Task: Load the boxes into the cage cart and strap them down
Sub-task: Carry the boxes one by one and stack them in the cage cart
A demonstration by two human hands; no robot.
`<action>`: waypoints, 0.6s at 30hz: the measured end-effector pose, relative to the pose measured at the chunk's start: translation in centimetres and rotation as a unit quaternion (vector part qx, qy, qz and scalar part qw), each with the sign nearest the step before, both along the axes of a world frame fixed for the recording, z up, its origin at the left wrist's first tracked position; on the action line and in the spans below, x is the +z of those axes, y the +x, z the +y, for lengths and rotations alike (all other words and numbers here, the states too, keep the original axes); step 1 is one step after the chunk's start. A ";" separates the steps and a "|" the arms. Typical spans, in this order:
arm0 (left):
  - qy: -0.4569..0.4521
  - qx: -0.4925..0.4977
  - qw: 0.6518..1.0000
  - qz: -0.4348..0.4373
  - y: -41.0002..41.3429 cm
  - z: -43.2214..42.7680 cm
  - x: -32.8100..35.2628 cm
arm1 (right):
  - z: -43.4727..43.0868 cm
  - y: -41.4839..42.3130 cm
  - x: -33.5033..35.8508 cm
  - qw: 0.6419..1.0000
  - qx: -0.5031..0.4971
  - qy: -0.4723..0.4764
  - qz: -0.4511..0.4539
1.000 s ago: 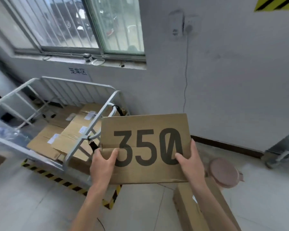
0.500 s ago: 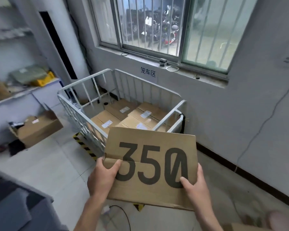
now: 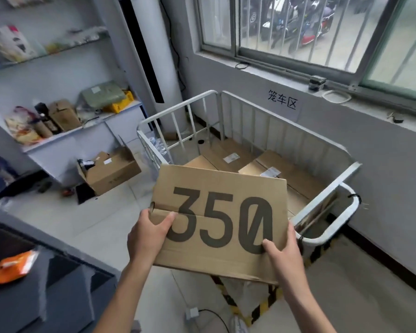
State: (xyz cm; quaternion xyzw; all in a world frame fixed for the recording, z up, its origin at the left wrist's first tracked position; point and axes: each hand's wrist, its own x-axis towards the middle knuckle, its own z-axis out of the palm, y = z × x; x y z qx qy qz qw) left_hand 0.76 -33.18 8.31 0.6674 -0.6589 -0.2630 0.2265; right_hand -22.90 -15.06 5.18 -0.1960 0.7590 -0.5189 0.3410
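Gripping 350 shoebox (image 3: 220,224) with left hand (image 3: 147,234) and right hand (image 3: 282,255), thumbs on top. Could clip cage cart (image 3: 322,193) rail, tilt, slip loose.

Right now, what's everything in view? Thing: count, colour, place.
350 box: 1, brown, held before the cage cart.
cage cart: 1, white, under the window.
boxes: at least 2, brown, flat inside the cart.
open carton: 1, brown, floor left of cart.
air conditioner: 1, white, corner behind cart.
sign: 1, white, wall below window.
orange packet: 1, orange, dark surface lower left.
hands: 2, left hand and right hand grip the 350 box.
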 end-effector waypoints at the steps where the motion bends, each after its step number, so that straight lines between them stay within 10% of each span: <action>1: 0.000 0.013 1.000 -0.002 0.5 -1.4 0.1 | -2.0 0.0 0.0 1.000 0.017 0.000 0.004; 18: 0.041 0.019 0.999 0.021 4.0 -27.0 -1.5 | -27.1 4.2 1.5 0.999 0.005 0.051 0.013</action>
